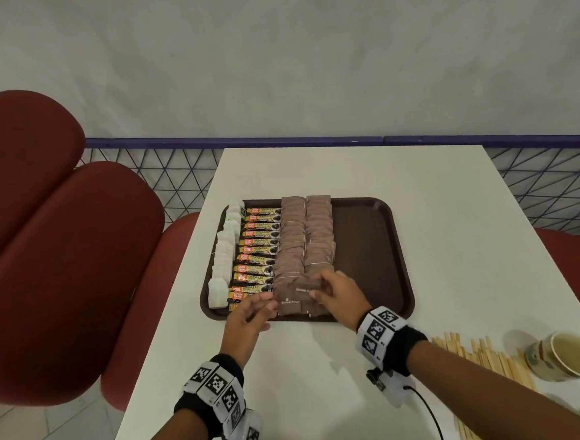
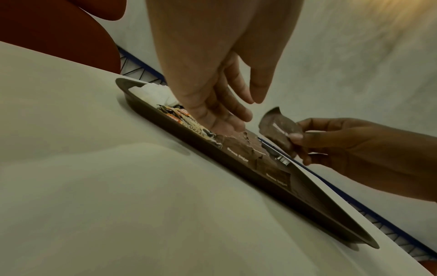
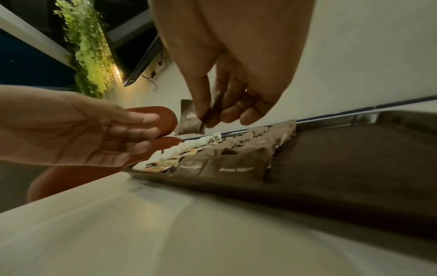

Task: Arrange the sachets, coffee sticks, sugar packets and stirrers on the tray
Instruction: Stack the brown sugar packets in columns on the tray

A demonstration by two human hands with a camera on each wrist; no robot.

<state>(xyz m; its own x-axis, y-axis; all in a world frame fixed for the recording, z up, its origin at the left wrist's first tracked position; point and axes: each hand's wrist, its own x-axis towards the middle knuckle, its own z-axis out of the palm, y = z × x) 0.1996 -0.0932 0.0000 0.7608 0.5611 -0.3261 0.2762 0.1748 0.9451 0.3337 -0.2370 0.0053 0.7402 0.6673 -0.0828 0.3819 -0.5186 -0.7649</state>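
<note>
**Last brown sugar packet going into the near end of the rows**

Right hand (image 1: 338, 293) pinches one brown sugar packet (image 1: 306, 289) between thumb and fingertips, held just above the near end of the two brown sugar rows (image 1: 304, 243). Grip is on the packet's edge, probably so it can be laid flat, overlapping the ones behind it.

Left hand (image 1: 250, 317) is loose, fingers relaxed and holding nothing, fingertips at the near-left corner of the sugar rows by the tray's front rim. Likely steadying or squaring the front packets; contact cannot be told for sure.

Tray (image 1: 369, 248) sits mid-desk (image 1: 419, 228). Columns run left to right: white sachets (image 1: 224, 255), coffee sticks (image 1: 258, 253), then the sugar. Packets are shingled front to back so each column stays narrow. The right part of the tray is bare, probably kept for the wooden stirrers (image 1: 480, 354), which lie on the desk at the right beside a cup (image 1: 562, 355).

Judgement: sugar nearly done, stirrers not yet started.
</note>
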